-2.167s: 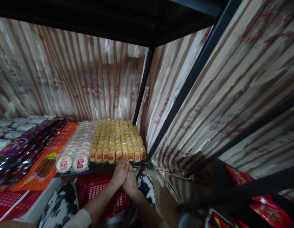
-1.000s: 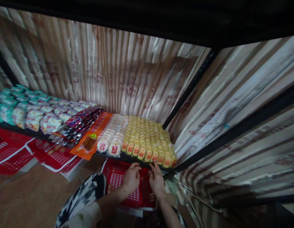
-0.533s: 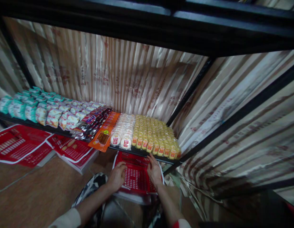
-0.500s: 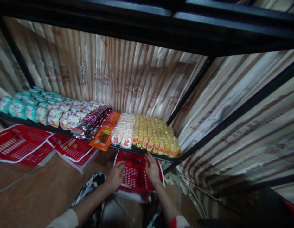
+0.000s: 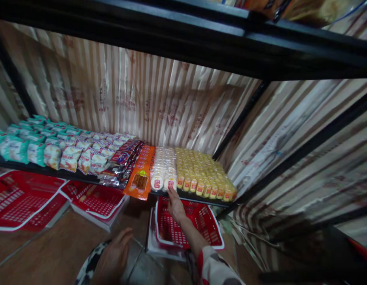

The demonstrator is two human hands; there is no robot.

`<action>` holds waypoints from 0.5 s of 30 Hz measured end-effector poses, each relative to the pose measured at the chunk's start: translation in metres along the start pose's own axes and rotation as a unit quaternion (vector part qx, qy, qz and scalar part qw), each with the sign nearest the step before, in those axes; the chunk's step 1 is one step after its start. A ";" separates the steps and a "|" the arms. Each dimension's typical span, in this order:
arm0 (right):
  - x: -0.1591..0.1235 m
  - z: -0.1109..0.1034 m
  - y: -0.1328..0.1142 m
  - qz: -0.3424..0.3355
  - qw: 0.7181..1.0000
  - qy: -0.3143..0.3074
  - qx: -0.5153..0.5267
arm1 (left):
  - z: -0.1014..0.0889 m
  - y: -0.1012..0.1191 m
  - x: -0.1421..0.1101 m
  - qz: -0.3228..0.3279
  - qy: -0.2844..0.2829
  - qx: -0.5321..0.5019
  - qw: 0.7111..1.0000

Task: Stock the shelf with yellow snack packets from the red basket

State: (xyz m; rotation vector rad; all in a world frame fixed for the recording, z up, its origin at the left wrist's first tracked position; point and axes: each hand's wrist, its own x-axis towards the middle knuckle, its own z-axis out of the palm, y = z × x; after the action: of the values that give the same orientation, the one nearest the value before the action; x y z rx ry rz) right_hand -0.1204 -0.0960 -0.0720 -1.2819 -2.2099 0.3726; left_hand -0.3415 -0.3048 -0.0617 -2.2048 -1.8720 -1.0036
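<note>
My right hand (image 5: 175,204) reaches up to the front edge of the low black shelf (image 5: 198,198), its fingers stretched out just under the round white packets (image 5: 163,178). It holds nothing. My left hand (image 5: 114,255) hangs low and blurred near my patterned knee (image 5: 87,267), fingers loosely apart and empty. A red plastic basket (image 5: 188,225) sits on the floor under the shelf, below my right hand. Rows of small yellow packets (image 5: 204,178) fill the shelf's right end.
Left along the shelf lie an orange packet (image 5: 140,178), dark shiny packets (image 5: 122,160) and teal and white snack bags (image 5: 38,144). More red baskets (image 5: 29,198) sit on the brown floor at the left. Striped paper (image 5: 142,95) lines the back. A black shelf (image 5: 201,39) hangs overhead.
Both hands have left the red basket's rim. My right hand has risen to the shelf edge, my left has dropped back toward my knee. The view has pulled back and left.
</note>
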 end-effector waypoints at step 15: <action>-0.048 -0.008 -0.020 0.069 0.992 0.096 -0.041 | -0.014 -0.043 0.028 -0.040 -0.014 -0.143 0.989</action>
State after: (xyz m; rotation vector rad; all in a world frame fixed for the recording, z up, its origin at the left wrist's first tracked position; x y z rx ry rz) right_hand -0.1115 -0.1481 -0.0711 -1.4562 -2.0000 0.2014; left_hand -0.3855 -0.2768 -0.0514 -2.3182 -1.9506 -1.3388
